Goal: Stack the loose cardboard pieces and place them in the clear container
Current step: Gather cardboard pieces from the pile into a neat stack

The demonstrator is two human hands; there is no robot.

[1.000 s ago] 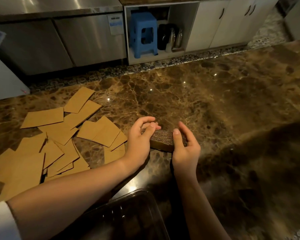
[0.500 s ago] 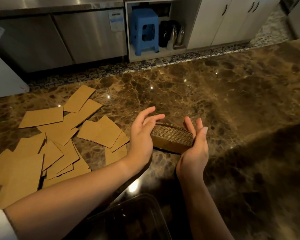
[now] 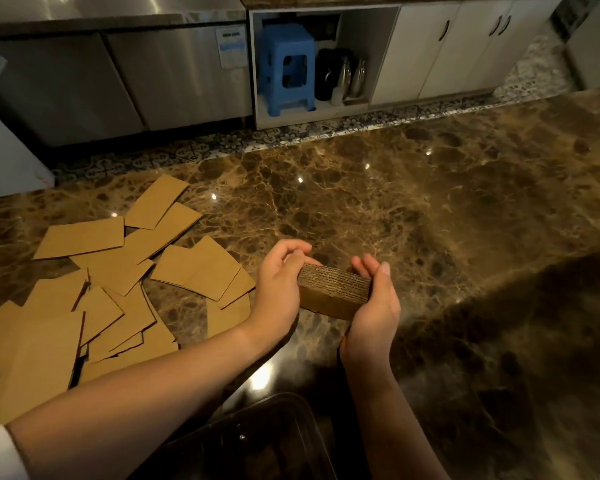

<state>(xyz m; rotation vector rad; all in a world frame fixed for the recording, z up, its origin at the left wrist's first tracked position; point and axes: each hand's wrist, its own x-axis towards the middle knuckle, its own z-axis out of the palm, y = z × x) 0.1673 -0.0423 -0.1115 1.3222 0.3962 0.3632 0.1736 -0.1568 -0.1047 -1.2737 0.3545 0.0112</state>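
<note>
Marble counter (image 3: 413, 209): both hands, left hand (image 3: 278, 292) and right hand (image 3: 374, 313), clasp the cardboard stack (image 3: 333, 289); cabinet label (image 3: 231, 46) unreadable.

The countertop (image 3: 378, 202) was polished brown marble, glossy with light glints. The loose cardboard pieces (image 3: 94, 289) looked matt tan, and the stack (image 3: 333, 289) showed ribbed corrugated edges. The container (image 3: 257, 441) was clear, shiny plastic; the cabinets (image 3: 174, 74) brushed steel; the stool (image 3: 286, 67) blue plastic.

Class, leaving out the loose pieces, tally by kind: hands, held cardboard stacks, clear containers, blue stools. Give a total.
hands: 2 (left hand, right hand)
held cardboard stack: 1
clear container: 1
blue stool: 1
total: 5
</note>
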